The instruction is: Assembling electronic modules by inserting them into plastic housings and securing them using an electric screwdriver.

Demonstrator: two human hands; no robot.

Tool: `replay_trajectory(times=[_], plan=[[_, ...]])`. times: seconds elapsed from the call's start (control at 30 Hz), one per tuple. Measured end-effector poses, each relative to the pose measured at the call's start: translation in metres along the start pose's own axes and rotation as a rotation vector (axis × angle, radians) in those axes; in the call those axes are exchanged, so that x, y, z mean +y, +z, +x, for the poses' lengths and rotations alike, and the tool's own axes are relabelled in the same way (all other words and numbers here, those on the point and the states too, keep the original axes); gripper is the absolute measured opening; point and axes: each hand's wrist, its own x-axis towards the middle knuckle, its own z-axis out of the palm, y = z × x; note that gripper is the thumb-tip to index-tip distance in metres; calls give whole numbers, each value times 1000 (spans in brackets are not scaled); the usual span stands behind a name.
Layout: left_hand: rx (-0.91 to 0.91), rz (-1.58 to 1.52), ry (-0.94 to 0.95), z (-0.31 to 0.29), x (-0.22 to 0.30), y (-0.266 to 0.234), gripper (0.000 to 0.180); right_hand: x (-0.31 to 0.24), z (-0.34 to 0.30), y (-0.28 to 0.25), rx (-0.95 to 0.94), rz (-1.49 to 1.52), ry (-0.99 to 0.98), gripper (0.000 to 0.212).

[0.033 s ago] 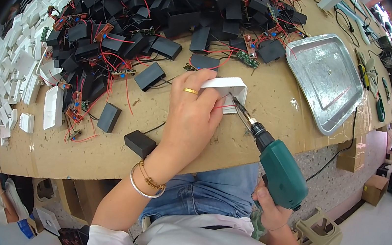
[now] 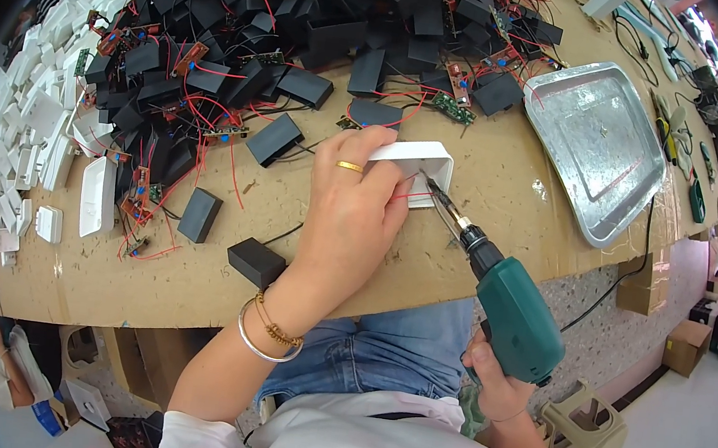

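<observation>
My left hand [image 2: 346, 200], with a ring on one finger, is closed around a white plastic case [image 2: 438, 161] standing on the table. A red wire [image 2: 414, 195] shows at the case's open side; the fingers hide much of the inside. In my right hand [image 2: 497, 383] is the handle of a green pistol-shaped soldering gun [image 2: 520, 322]. Its thin metal tip points up and left into the case, close to the inner wall and the red wire. Whether the tip touches them I cannot tell. A black box [image 2: 257, 262] with a cable lies beside my left wrist.
Black boxes [image 2: 338, 38], red wires and circuit boards are heaped at the back. White casings [image 2: 48, 106] pile up at the left. A metal tray [image 2: 593, 151] stands at the right, near pliers [image 2: 665, 142]. The table's front edge [image 2: 137, 322] runs before me; a stool [image 2: 591, 427] is below.
</observation>
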Motion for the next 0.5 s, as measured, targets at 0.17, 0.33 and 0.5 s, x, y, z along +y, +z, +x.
replay_trajectory(times=[0.17,0.33,0.5], plan=[[-5,0,-2,0,0,0,17,4,-2,-3,-47,-12,-40,44],[-6,-8,-5,0,0,-1,17,4,-4,-1,-31,59,-34,45],[-7,-15,-8,-1,0,0,17,0,-5,-2,-32,66,6,46]])
